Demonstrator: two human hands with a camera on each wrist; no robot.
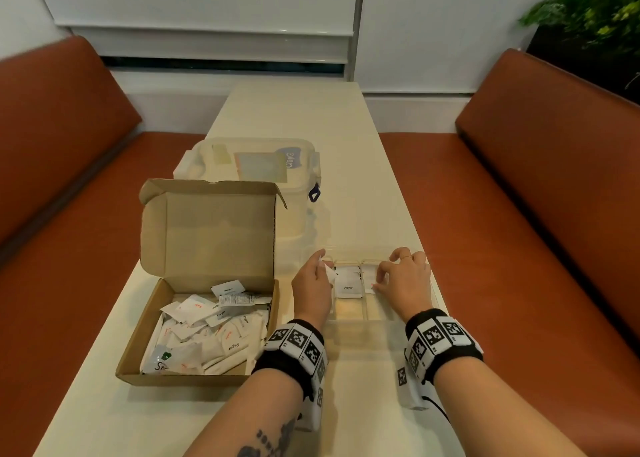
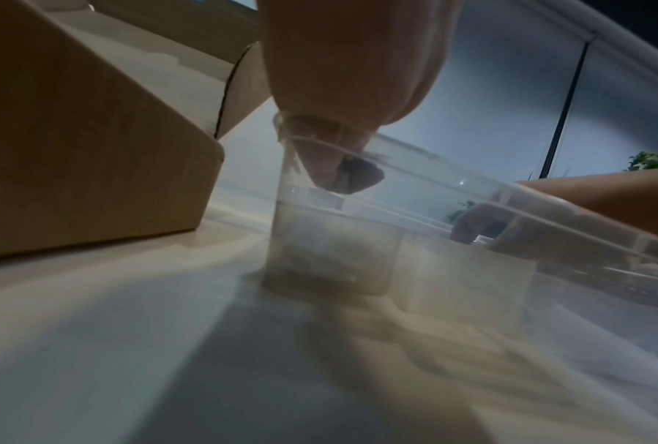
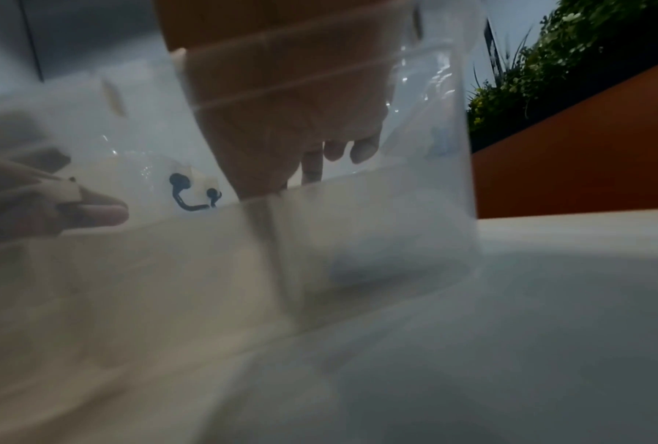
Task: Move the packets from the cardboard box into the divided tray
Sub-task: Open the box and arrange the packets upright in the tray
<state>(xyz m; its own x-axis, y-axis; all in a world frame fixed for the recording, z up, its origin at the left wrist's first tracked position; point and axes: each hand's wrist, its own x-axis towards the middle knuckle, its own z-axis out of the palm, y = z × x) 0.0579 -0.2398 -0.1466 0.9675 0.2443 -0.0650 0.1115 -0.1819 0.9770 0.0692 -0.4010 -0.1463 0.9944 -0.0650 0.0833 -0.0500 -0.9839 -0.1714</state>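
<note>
Clear divided tray point(image 1: 349, 318) at the table's near right edge is being filled: left hand point(image 1: 311, 288) pinches a packet point(image 1: 330, 273), right hand point(image 1: 403, 281) fingers one; release next, then cardboard box point(image 1: 145, 335).

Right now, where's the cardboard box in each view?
Head: cardboard box sits left of centre, lid open, packets inside, left of the left hand.
Left wrist: cardboard box fills the upper left, beside the left hand.
Right wrist: not in it.
Shared landmark: the clear divided tray.

Dim, warm head view; both wrist views blurred, hazy.
</note>
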